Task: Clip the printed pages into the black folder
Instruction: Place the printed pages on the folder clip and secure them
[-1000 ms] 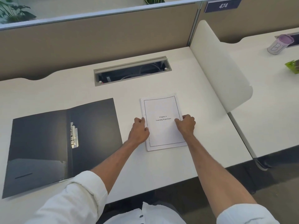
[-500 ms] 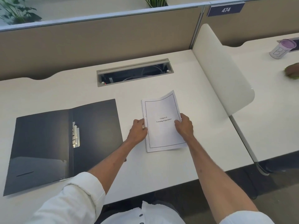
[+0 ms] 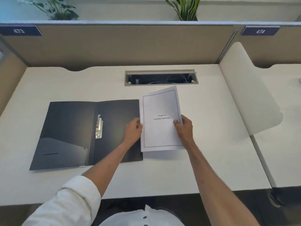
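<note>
Since a second ago: pages have come up off the desk and shifted left — their left edge now sits at the right edge of the folder.
Pages: white stack, thin black border, "Chapter 6 / Learning Experience" printed mid-sheet; far end tilted up, top corner curling.
Left hand: I pinch the stack's left edge, over the folder's right flap.
Right hand: I grip the right edge, thumb on top.
Folder: black, lying open and flat — metal clip beside its spine, nothing under it.
</note>
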